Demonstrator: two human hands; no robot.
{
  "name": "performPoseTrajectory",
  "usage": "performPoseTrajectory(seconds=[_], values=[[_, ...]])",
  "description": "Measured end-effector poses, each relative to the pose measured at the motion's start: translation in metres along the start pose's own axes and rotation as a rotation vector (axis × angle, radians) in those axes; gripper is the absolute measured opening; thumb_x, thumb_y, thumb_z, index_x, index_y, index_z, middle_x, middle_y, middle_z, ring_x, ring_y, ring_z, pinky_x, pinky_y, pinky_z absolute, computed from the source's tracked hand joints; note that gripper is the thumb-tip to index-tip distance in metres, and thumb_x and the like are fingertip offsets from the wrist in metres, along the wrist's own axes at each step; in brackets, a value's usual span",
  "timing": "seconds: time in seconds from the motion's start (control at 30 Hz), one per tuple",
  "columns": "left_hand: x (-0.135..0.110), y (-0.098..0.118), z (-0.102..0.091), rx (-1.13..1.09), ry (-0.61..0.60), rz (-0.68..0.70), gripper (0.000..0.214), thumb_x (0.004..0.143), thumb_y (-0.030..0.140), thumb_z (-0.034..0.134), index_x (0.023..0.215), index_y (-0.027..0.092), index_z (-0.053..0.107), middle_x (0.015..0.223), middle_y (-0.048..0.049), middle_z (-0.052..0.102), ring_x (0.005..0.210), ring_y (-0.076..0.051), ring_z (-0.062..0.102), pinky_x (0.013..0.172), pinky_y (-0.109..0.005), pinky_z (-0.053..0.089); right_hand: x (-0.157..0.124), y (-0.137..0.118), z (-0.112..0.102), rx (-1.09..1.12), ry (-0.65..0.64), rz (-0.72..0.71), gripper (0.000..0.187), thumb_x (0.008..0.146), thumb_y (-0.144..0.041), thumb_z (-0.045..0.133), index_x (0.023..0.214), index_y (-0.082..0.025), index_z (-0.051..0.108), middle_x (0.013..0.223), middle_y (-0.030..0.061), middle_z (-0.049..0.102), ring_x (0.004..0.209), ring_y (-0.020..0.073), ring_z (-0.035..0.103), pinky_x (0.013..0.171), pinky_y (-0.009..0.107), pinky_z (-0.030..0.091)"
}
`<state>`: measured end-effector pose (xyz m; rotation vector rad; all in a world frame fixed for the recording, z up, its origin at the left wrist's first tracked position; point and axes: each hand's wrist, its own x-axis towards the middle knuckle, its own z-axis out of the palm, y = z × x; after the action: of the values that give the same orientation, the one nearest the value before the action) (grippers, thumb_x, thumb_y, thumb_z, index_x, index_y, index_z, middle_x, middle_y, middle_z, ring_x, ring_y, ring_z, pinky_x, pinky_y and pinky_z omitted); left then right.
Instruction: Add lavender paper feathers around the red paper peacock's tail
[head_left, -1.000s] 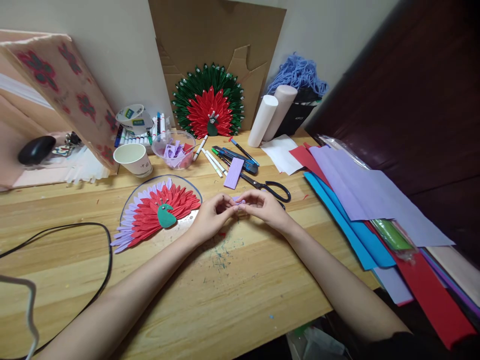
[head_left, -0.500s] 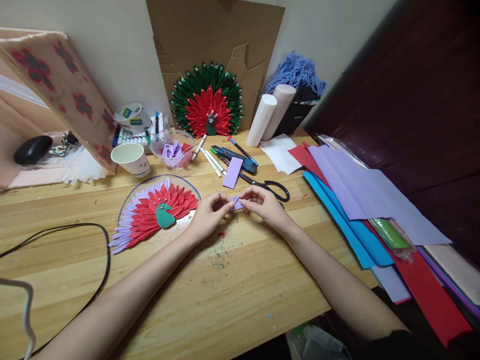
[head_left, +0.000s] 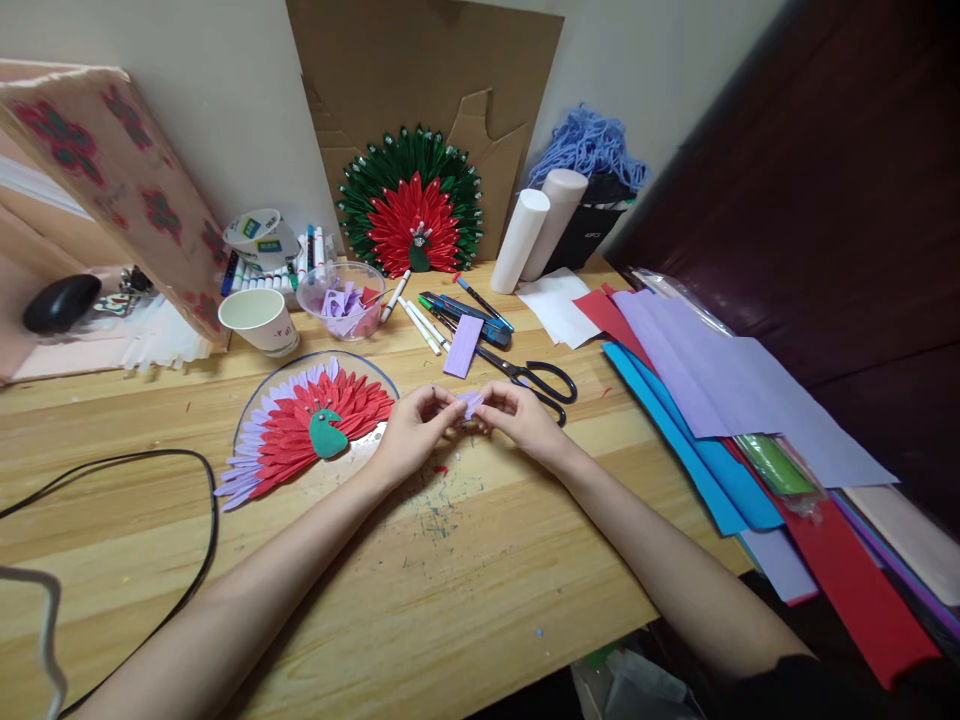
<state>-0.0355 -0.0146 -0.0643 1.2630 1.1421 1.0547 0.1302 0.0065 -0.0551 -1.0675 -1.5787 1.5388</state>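
Observation:
My left hand [head_left: 411,432] and my right hand [head_left: 519,415] meet just above the wooden table [head_left: 465,560], fingertips pinched from both sides on a small lilac paper piece [head_left: 469,402]. Left of my hands lies a fan-shaped peacock craft [head_left: 307,425] of red and lilac petals with a green body, on a round clear base. A lilac paper strip [head_left: 463,345] and black-handled scissors [head_left: 536,380] lie just beyond my hands.
A clear bowl [head_left: 341,298] of lilac pieces, a paper cup [head_left: 259,320], markers [head_left: 424,325] and a finished red-green peacock [head_left: 411,215] stand at the back. Coloured paper sheets [head_left: 720,400] are stacked on the right. A black cable [head_left: 187,480] loops at left.
Both hands stay together on the lilac piece, the fingers working it slightly. The view has shifted a little; nothing else on the table moved.

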Motion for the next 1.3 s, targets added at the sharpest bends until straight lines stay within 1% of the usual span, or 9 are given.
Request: performPoseTrajectory(seconds=[0.13, 0.27, 0.37, 0.53, 0.67, 0.77, 0.9, 1.1, 1.3], values=[[0.0, -0.002, 0.0, -0.052, -0.015, -0.021, 0.027, 0.073, 0.039, 0.062, 0.076, 0.013, 0.057, 0.068, -0.0028, 0.061, 0.058, -0.01, 0.055, 0.054, -0.022, 0.045, -0.001, -0.002, 0.002, 0.023, 0.008, -0.001, 0.018, 0.075, -0.034, 0.061, 0.075, -0.017, 0.055, 0.067, -0.0018, 0.056, 0.059, 0.0097, 0.052, 0.058, 0.023, 0.043], [0.0, 0.0, 0.001, -0.063, -0.004, -0.031, 0.028, 0.071, 0.038, 0.065, 0.077, 0.012, 0.059, 0.065, -0.0028, 0.061, 0.055, -0.01, 0.055, 0.052, -0.022, 0.044, -0.001, -0.004, 0.002, 0.028, 0.032, -0.003, 0.018, 0.076, -0.034, 0.06, 0.075, -0.017, 0.056, 0.069, -0.0014, 0.056, 0.061, 0.0095, 0.052, 0.059, 0.023, 0.043], [0.001, 0.003, 0.0, -0.087, -0.005, -0.046, 0.027, 0.071, 0.038, 0.065, 0.074, 0.011, 0.062, 0.063, -0.0033, 0.063, 0.056, -0.011, 0.057, 0.054, -0.023, 0.046, 0.0, -0.002, 0.0, 0.016, 0.064, -0.012, 0.019, 0.075, -0.036, 0.061, 0.075, -0.017, 0.055, 0.068, -0.0014, 0.056, 0.06, 0.01, 0.051, 0.058, 0.023, 0.043], [0.004, 0.003, -0.005, -0.174, -0.094, -0.139, 0.03, 0.073, 0.04, 0.062, 0.074, 0.011, 0.067, 0.068, -0.0066, 0.068, 0.059, -0.013, 0.061, 0.062, -0.025, 0.05, 0.001, -0.002, -0.004, 0.011, 0.108, -0.044, 0.021, 0.074, -0.037, 0.062, 0.075, -0.017, 0.056, 0.069, -0.0004, 0.057, 0.063, 0.0113, 0.053, 0.058, 0.023, 0.043], [0.006, 0.005, -0.008, -0.15, -0.167, -0.179, 0.031, 0.073, 0.04, 0.063, 0.073, 0.01, 0.069, 0.07, -0.008, 0.069, 0.059, -0.011, 0.061, 0.063, -0.024, 0.051, 0.0, -0.003, -0.005, 0.016, 0.109, -0.065, 0.019, 0.075, -0.036, 0.062, 0.078, -0.018, 0.056, 0.072, 0.0, 0.058, 0.067, 0.0118, 0.054, 0.059, 0.023, 0.044], [0.006, 0.008, -0.009, -0.117, -0.199, -0.205, 0.031, 0.072, 0.039, 0.064, 0.073, 0.009, 0.07, 0.07, -0.0084, 0.069, 0.059, -0.011, 0.06, 0.064, -0.023, 0.051, -0.002, -0.005, -0.003, 0.024, 0.105, -0.083, 0.017, 0.076, -0.034, 0.061, 0.079, -0.018, 0.056, 0.073, -0.0004, 0.057, 0.067, 0.0112, 0.054, 0.06, 0.022, 0.043], [0.005, 0.01, -0.009, -0.103, -0.219, -0.2, 0.029, 0.07, 0.038, 0.066, 0.076, 0.01, 0.07, 0.07, -0.0069, 0.069, 0.059, -0.01, 0.06, 0.063, -0.023, 0.05, -0.003, -0.007, -0.002, 0.022, 0.111, -0.098, 0.016, 0.076, -0.033, 0.062, 0.078, -0.018, 0.057, 0.071, -0.0011, 0.056, 0.066, 0.0105, 0.053, 0.059, 0.022, 0.042], [0.005, 0.009, -0.01, -0.071, -0.221, -0.179, 0.028, 0.071, 0.038, 0.065, 0.07, 0.01, 0.069, 0.067, -0.007, 0.068, 0.057, -0.01, 0.059, 0.06, -0.021, 0.048, -0.002, -0.004, -0.002, 0.003, 0.103, -0.093, 0.017, 0.076, -0.034, 0.061, 0.078, -0.018, 0.057, 0.072, -0.0004, 0.057, 0.067, 0.0111, 0.054, 0.06, 0.023, 0.042], [0.004, 0.008, -0.008, -0.029, -0.219, -0.145, 0.028, 0.073, 0.038, 0.063, 0.07, 0.01, 0.067, 0.066, -0.0056, 0.066, 0.056, -0.009, 0.057, 0.058, -0.019, 0.046, -0.002, -0.001, -0.001, -0.043, 0.075, -0.084, 0.017, 0.077, -0.033, 0.06, 0.077, -0.017, 0.057, 0.074, 0.0005, 0.058, 0.069, 0.0117, 0.054, 0.064, 0.024, 0.043]])
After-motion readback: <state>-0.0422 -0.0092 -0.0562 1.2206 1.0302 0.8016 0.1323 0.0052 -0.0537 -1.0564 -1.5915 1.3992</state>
